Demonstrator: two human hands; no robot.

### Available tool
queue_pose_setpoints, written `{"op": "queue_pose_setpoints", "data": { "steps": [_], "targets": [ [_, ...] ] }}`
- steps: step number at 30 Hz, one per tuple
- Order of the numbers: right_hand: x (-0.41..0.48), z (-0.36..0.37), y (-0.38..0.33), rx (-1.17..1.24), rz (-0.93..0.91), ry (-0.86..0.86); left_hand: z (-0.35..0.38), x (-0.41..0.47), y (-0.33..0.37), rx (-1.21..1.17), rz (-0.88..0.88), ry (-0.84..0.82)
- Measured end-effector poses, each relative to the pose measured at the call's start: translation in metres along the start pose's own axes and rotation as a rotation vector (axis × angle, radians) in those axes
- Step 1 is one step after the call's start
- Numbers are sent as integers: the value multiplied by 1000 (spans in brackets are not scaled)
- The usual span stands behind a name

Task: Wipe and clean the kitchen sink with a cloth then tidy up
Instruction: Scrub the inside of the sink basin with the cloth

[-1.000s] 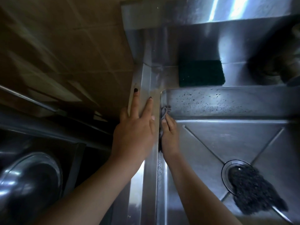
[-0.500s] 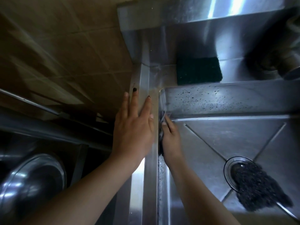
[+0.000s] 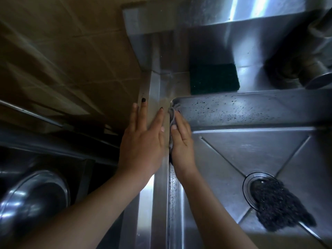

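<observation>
The steel sink fills the right half of the head view, its back wall speckled with dark spots. My right hand presses a grey cloth flat against the sink's left inner wall near the back left corner, fingers straight. Only the cloth's edge shows beside and above my fingers. My left hand rests flat, fingers spread, on the sink's left rim.
A dark green scouring pad lies on the ledge behind the sink. A black steel-wool scrubber covers part of the drain. The tap stands at the back right. A steel bowl sits lower left, beside brown wall tiles.
My right hand with the cloth slid down the sink's left wall, then back up to the corner. My left hand stayed on the rim.
</observation>
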State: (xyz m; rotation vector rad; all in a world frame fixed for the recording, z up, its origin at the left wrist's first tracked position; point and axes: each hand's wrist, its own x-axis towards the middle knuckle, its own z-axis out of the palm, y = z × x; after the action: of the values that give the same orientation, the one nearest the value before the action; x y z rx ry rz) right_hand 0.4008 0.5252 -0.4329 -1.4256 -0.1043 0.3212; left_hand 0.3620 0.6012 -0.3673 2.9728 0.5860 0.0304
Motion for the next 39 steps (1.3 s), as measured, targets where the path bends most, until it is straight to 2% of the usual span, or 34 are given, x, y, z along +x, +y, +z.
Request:
{"op": "queue_pose_setpoints", "data": {
  "steps": [9, 16, 19, 22, 30, 35, 39],
  "targets": [
    [17, -5, 44, -93, 64, 14, -3, -1, 3, -1, -22, -24],
    [27, -15, 92, -137, 221, 12, -5, 1, 6, 8, -34, -56],
    [27, -18, 106, -210, 204, -4, -4, 0, 6, 8, -28, -50],
    [27, -17, 109, -185, 209, 20, -4, 0, 6, -7, -28, -40],
    [12, -8, 84, 2, 252, 94, -4, -1, 5, -15, -16, -25],
    [-9, -6, 36, 32, 185, 64, -3, -1, 5, 11, -16, -24],
    [-18, -2, -7, 52, 45, 0, -2, -1, 5, 12, -21, -17]
  ]
}}
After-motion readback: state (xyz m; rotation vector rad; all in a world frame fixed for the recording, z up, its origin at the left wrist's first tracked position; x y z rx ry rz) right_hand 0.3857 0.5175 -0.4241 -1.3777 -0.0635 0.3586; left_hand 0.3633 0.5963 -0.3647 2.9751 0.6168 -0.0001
